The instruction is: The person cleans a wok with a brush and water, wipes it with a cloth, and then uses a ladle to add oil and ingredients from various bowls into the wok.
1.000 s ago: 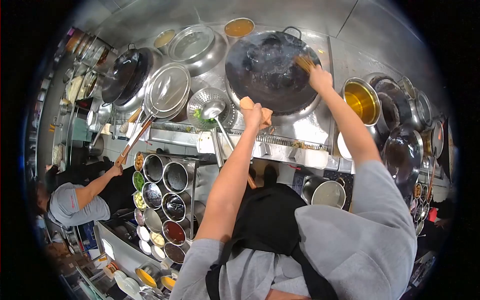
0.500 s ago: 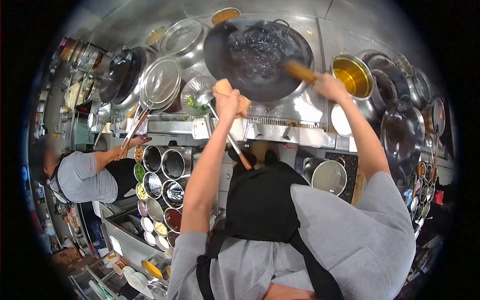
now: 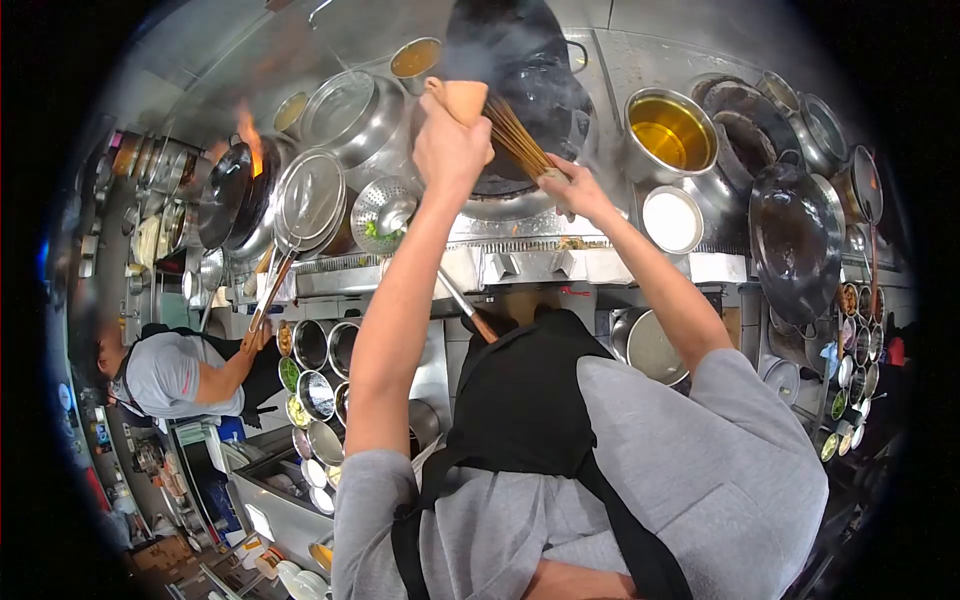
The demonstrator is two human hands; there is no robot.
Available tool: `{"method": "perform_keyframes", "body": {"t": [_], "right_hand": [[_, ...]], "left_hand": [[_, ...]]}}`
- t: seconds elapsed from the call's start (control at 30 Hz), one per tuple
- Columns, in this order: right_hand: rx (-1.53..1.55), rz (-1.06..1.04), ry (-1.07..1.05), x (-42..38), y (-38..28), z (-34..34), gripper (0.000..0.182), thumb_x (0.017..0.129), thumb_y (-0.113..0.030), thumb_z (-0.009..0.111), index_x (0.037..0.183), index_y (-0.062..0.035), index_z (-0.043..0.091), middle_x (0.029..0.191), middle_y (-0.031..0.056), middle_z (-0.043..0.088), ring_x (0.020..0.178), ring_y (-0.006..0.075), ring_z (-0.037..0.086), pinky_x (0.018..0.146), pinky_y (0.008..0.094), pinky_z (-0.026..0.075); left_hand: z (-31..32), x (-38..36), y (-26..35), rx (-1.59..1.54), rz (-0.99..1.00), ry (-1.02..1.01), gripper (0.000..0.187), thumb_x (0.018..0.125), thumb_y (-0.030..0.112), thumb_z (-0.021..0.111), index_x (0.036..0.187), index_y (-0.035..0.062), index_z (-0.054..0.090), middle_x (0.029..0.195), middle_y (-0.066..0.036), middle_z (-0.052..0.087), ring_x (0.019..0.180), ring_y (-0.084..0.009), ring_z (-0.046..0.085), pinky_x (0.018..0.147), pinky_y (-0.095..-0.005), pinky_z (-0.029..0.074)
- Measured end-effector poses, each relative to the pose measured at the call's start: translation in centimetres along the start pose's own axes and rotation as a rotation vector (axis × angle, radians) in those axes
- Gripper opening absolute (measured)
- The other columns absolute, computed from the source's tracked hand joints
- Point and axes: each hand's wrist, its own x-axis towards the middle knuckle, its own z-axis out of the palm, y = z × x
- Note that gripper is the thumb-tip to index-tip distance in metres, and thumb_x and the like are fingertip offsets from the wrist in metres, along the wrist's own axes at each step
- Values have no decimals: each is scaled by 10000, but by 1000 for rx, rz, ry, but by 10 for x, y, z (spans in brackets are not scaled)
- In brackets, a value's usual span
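My left hand (image 3: 450, 150) is closed around a folded orange-tan cloth (image 3: 464, 101) at the near left edge of the big black wok (image 3: 515, 50). The wok is tilted up, its far side raised, with steam about it. My right hand (image 3: 577, 188) grips a bamboo brush (image 3: 520, 140), whose bristles point up and left into the wok, close to the cloth. Below my left hand, a perforated strainer (image 3: 372, 205) holds green pieces, with a metal ladle (image 3: 397, 212) resting on it.
A pot of yellow oil (image 3: 672, 135) and a white container (image 3: 672, 220) stand on the right. At left are mesh strainers (image 3: 310, 195) and a co-worker (image 3: 180, 370) near a flaming wok (image 3: 225, 195). Another wok (image 3: 797, 240) leans at right.
The wok has been tipped up and its bubbling water no longer shows. My left hand with the cloth moved up to it; the brush swung left into it. Flames appeared at the co-worker's wok.
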Motion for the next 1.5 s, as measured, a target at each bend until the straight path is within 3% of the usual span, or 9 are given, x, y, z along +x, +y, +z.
{"method": "perform_keyframes", "body": {"t": [0.23, 0.47, 0.53, 0.8, 0.93, 1.0, 1.03, 1.27, 1.5], "right_hand": [[-435, -528, 212, 25, 58, 12, 611, 861, -278, 692, 1430, -125, 529, 923, 168, 696, 831, 288, 690, 762, 370, 546], [-681, 187, 663, -38, 205, -28, 570, 901, -325, 635, 1405, -94, 504, 1158, 218, 605, 988, 402, 626, 818, 501, 509], [-1116, -151, 830, -64, 208, 3, 513, 880, -291, 633, 1307, -24, 533, 1193, 223, 588, 938, 425, 611, 774, 515, 496], [253, 523, -636, -81, 177, 234, 331, 781, -177, 756, 1016, 15, 626, 806, 106, 669, 700, 220, 659, 672, 363, 533], [7, 532, -267, -81, 161, 277, 325, 783, -164, 731, 1001, 29, 585, 766, 111, 648, 610, 225, 632, 584, 356, 516], [-378, -268, 77, -73, 161, 272, 289, 800, -158, 698, 980, 33, 576, 685, 85, 592, 543, 202, 591, 498, 341, 485], [-141, 207, -156, -90, 97, 249, 218, 824, -127, 643, 981, 13, 586, 659, 60, 568, 535, 165, 579, 457, 309, 450], [508, 325, -127, -180, 13, 159, 234, 845, -12, 588, 1079, -13, 571, 570, -5, 464, 399, 107, 447, 394, 248, 390], [300, 202, 435, -205, -59, 30, 112, 899, -78, 528, 999, -28, 525, 546, 13, 473, 381, 116, 453, 348, 271, 368]], "left_hand": [[10, -52, -54, 24, 67, 111, 547, 727, 202, 763, 1139, 26, 448, 913, -237, 673, 867, -445, 656, 773, -526, 502], [45, -66, -166, -443, -242, 231, 642, 790, 177, 698, 1302, -14, 361, 1028, -220, 624, 881, -334, 652, 830, -422, 514], [67, -69, -184, -610, -440, 142, 683, 791, 186, 702, 1329, -37, 344, 1083, -228, 610, 933, -318, 642, 871, -397, 505], [184, -61, -230, -848, -642, -57, 611, 902, 321, 687, 1299, -56, 415, 1133, -150, 609, 1055, -230, 618, 901, -338, 502], [148, -68, -195, -844, -732, -111, 567, 939, 380, 673, 1276, -20, 456, 1086, -117, 625, 982, -218, 648, 855, -335, 534], [193, -65, -243, -844, -669, -252, 529, 956, 424, 658, 1250, 18, 488, 1047, -88, 633, 900, -208, 669, 797, -346, 568], [132, -78, -203, -971, -713, -386, 469, 956, 427, 663, 1220, 68, 519, 1035, -68, 633, 880, -204, 680, 753, -361, 588], [-165, -181, -128, -1429, -742, -773, 468, 936, 272, 654, 1304, 18, 518, 1037, -124, 684, 906, -211, 685, 773, -353, 582], [-245, -206, -118, -1465, -1018, -346, 448, 924, 176, 646, 1291, 4, 454, 1030, -143, 628, 883, -205, 647, 768, -307, 574]]}}
